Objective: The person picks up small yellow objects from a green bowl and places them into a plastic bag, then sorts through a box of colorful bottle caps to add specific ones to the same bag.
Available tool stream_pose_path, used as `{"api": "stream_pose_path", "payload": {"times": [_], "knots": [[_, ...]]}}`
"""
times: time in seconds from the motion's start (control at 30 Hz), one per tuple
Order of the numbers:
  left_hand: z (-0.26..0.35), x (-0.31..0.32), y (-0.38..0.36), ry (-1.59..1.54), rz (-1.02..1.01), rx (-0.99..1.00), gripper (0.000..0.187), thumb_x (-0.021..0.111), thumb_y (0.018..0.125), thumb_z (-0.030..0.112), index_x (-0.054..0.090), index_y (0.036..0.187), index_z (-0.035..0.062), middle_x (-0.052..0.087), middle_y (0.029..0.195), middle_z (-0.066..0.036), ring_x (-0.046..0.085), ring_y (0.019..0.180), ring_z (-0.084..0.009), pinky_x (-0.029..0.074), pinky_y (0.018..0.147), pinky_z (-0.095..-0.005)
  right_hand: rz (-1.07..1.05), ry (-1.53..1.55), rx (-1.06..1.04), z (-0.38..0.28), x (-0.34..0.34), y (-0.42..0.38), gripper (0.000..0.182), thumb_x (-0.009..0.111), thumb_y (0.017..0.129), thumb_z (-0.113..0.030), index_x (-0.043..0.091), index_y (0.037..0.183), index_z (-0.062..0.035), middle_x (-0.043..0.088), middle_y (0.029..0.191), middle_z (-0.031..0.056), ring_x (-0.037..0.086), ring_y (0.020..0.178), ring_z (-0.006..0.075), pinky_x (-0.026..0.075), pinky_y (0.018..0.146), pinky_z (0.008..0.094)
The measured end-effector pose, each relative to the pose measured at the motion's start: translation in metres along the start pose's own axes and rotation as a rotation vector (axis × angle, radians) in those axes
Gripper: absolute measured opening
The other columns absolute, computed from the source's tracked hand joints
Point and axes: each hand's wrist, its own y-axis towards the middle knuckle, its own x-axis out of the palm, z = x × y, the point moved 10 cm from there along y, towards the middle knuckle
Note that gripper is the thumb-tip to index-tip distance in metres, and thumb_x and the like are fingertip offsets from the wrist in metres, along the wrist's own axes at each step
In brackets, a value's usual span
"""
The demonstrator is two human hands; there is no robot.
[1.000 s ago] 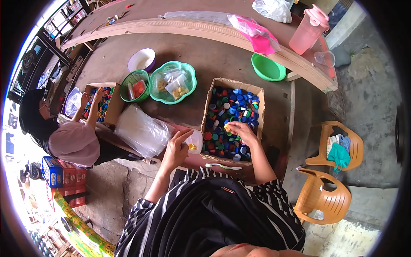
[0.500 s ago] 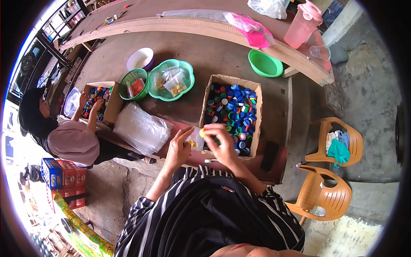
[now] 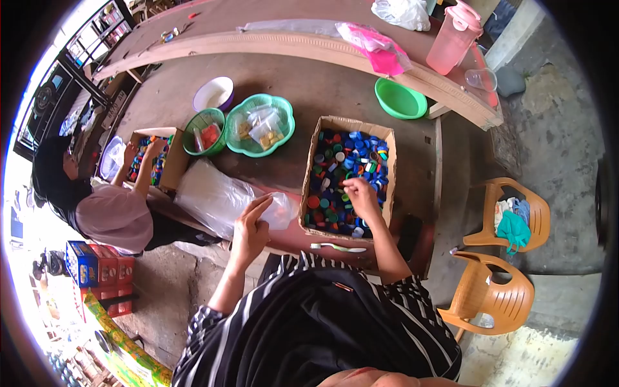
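My left hand (image 3: pixel 250 231) is at the table's front edge, its thumb and fingers closed on the edge of a small clear plastic bag (image 3: pixel 282 211). The bag's contents are hard to make out. My right hand (image 3: pixel 363 197) is over the cardboard box (image 3: pixel 307 193), fingers curled together down at the bottle caps (image 3: pixel 354 155). Whether a cap is between those fingertips is hidden. Blue caps are the most common, with red, green and white ones among them. Beside my left hand lies a stack of clear plastic bags (image 3: pixel 205 193).
A toothbrush (image 3: pixel 338 248) lies before the box, a dark flat object (image 3: pixel 409 233) to its right. Further back stand a turquoise basket (image 3: pixel 287 132) with filled bags, a green basket (image 3: pixel 205 149) and a green basin (image 3: pixel 400 100). Leftward, a person (image 3: pixel 109 216) handles caps in another box (image 3: pixel 171 164).
My right hand has left the bag, where it held a yellow cap, and moved right and up to the box. My left hand has shifted slightly left and down.
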Motion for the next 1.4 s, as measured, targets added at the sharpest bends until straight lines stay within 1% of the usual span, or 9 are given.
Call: {"api": "stream_pose_path", "payload": {"times": [0.13,0.27,0.4,0.5,0.77,1.03,1.23,1.3,1.4], "knots": [[-0.008,0.005,0.006,0.011,-0.015,0.057,0.056,0.043,0.075,-0.011,0.064,0.125,-0.0006,0.063,0.13,-0.016,0.07,0.094,-0.0278,0.055,0.074,-0.0312,-0.2,-0.234,-0.144,0.008,0.054,-0.005,0.007,0.065,0.085,-0.01,0.071,0.088,-0.0072,0.066,0.093,0.0122,0.063,0.091,0.0335,0.052,0.081,0.0435],[-0.009,0.005,0.011,0.022,0.017,0.09,0.057,0.042,0.075,-0.011,0.064,0.126,-0.0001,0.063,0.13,-0.015,0.07,0.083,-0.0243,0.055,0.066,-0.03,-0.858,-0.39,-0.025,0.052,0.144,-0.038,0.013,0.064,0.082,-0.011,0.071,0.092,-0.0061,0.069,0.101,0.0167,0.063,0.098,0.0394,0.051,0.085,0.0466],[-0.021,0.0,0.011,-0.03,0.025,-0.016,0.058,0.042,0.076,-0.012,0.063,0.128,0.0005,0.062,0.131,-0.014,0.066,0.064,-0.0166,0.053,0.058,-0.0283,-0.642,-0.428,-0.07,0.034,0.115,-0.003,0.039,0.051,0.08,0.002,0.064,0.117,-0.0007,0.061,0.126,0.0252,0.057,0.119,0.0399,0.047,0.097,0.0446],[-0.035,-0.002,0.008,-0.051,0.034,-0.038,0.057,0.042,0.076,-0.012,0.062,0.129,0.0009,0.061,0.133,-0.013,0.062,0.059,-0.0123,0.052,0.055,-0.0261,-0.314,-0.267,-0.121,0.027,0.068,0.025,0.032,0.055,0.086,0.004,0.065,0.116,-0.0018,0.064,0.12,0.018,0.062,0.112,0.0363,0.049,0.096,0.0422],[-0.04,0.004,0.013,-0.094,0.035,-0.101,0.057,0.042,0.078,-0.012,0.062,0.13,0.0012,0.061,0.133,-0.012,0.062,0.059,-0.0115,0.052,0.054,-0.025,-1.15,-0.344,0.024,0.016,0.11,-0.065,0.025,0.057,0.084,-0.006,0.073,0.104,-0.0049,0.073,0.099,0.018,0.067,0.102,0.0338,0.051,0.092,0.0411],[-0.037,0.011,0.021,-0.051,0.027,-0.081,0.059,0.041,0.077,-0.012,0.062,0.13,0.0017,0.061,0.132,-0.012,0.062,0.06,-0.013,0.051,0.055,-0.0257,-0.429,-0.206,-0.089,0.02,0.035,0.027,0.038,0.05,0.086,0.006,0.066,0.119,-0.0031,0.062,0.127,0.0163,0.061,0.115,0.0332,0.048,0.099,0.0379],[-0.043,0.009,0.022,-0.052,0.05,-0.099,0.06,0.04,0.076,-0.013,0.062,0.13,0.0019,0.061,0.132,-0.013,0.063,0.061,-0.0135,0.052,0.055,-0.0263,-1.063,-0.317,0.253,0.046,0.055,-0.038,0.02,0.06,0.086,-0.004,0.075,0.099,-0.0037,0.074,0.097,0.015,0.071,0.094,0.027,0.055,0.084,0.0379],[-0.045,0.01,0.023,-0.052,0.041,-0.099,0.06,0.04,0.077,-0.013,0.062,0.13,0.0027,0.06,0.134,-0.012,0.063,0.062,-0.0124,0.053,0.055,-0.0256,-1.226,-0.458,0.185,0.047,0.073,-0.069,0.028,0.06,0.086,-0.004,0.073,0.111,-0.0065,0.074,0.103,0.0142,0.07,0.098,0.0282,0.054,0.086,0.0383],[-0.045,0.015,0.026,-0.045,0.029,-0.093,0.06,0.039,0.078,-0.013,0.062,0.131,0.0035,0.059,0.136,-0.012,0.063,0.062,-0.0114,0.053,0.054,-0.0248,-0.961,-0.438,0.179,0.029,0.064,-0.04,0.036,0.061,0.086,-0.003,0.068,0.121,-0.0073,0.073,0.106,0.0151,0.069,0.101,0.0303,0.054,0.089,0.0405]]}}
